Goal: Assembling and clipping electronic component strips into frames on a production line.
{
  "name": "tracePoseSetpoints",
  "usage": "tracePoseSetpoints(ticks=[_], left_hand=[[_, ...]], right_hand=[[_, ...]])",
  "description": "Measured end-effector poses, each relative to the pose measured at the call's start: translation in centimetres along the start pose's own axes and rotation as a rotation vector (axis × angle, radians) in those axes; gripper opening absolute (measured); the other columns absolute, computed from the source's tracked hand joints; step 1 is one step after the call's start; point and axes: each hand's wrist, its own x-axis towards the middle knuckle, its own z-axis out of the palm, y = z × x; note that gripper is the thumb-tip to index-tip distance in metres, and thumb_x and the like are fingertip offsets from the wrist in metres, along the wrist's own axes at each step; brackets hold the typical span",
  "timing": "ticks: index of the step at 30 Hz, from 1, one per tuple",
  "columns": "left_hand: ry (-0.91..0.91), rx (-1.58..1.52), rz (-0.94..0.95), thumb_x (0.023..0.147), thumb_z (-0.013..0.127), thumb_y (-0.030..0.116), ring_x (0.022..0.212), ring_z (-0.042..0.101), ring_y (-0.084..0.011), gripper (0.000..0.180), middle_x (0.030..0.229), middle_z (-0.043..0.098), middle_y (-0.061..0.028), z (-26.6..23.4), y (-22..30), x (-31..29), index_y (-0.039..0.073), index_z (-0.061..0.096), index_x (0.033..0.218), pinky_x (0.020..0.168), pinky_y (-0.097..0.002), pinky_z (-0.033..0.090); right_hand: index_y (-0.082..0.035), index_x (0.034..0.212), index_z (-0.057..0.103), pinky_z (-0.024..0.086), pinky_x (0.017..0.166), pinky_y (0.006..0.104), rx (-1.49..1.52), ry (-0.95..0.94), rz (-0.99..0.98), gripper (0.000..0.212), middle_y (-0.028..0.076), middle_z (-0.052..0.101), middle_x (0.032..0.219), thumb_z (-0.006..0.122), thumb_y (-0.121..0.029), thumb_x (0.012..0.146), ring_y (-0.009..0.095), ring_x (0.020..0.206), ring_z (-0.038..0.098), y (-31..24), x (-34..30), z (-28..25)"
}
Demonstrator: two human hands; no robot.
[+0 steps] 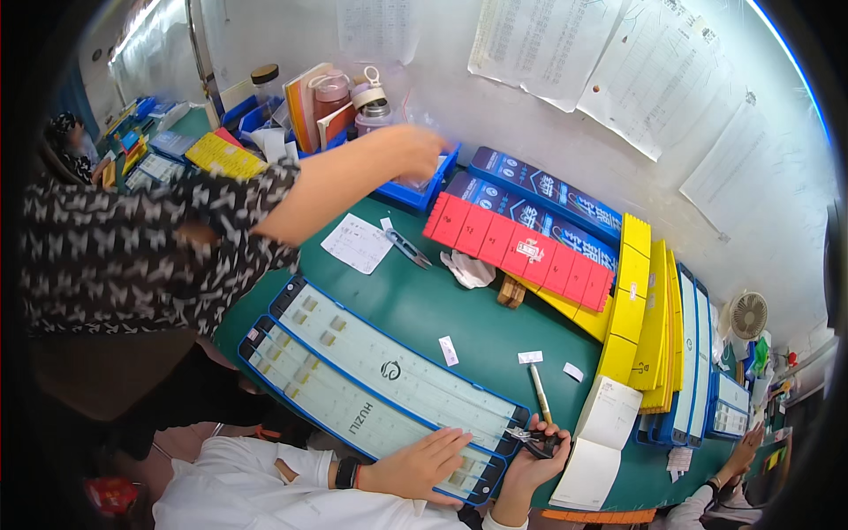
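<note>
A long pair of translucent panels with blue edges (362,367), joined side by side like a flat case, lies slanted on the green table in front of me. My left hand (415,464) rests flat on its near right end, fingers stretched out. At the right end corner, my right hand (537,459) grips small pliers (535,441) with black handles. Their metal jaws are at the case's dark end piece; whether they bite on anything is too small to tell. Small parts show through the panels at the far left and near right.
A co-worker's arm (353,177) reaches across from the left toward a blue bin (433,185). Around lie thread snips (408,248), a pen (540,393), an open notebook (596,442), red (517,247) and yellow (623,305) strips, and blue boxes (548,190). Another person's hand (746,452) is at right.
</note>
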Motion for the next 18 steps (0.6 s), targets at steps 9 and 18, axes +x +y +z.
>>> tracePoseSetpoints(ticks=[9,18], left_hand=[[-0.022,0.013,0.000,0.081,0.057,0.056,0.123,0.044,-0.0374,0.065,0.131,0.046,-0.0276,0.02,-0.41,0.08,-0.006,0.054,0.099,0.108,-0.0426,0.030],[-0.030,0.007,-0.015,0.081,0.058,0.055,0.124,0.043,-0.0368,0.064,0.131,0.046,-0.0273,-0.10,-0.27,0.17,-0.006,0.054,0.099,0.109,-0.0422,0.029]], right_hand=[[-0.010,0.082,0.044,0.046,0.092,0.0468,0.055,-0.012,-0.006,0.024,0.005,0.048,0.074,0.035,-0.025,0.098,0.021,0.073,0.054,0.08,0.23,0.34],[-0.010,0.082,0.045,0.047,0.091,0.0466,0.058,-0.009,0.001,0.024,0.005,0.048,0.074,0.035,-0.025,0.098,0.021,0.072,0.054,0.07,0.29,0.06]])
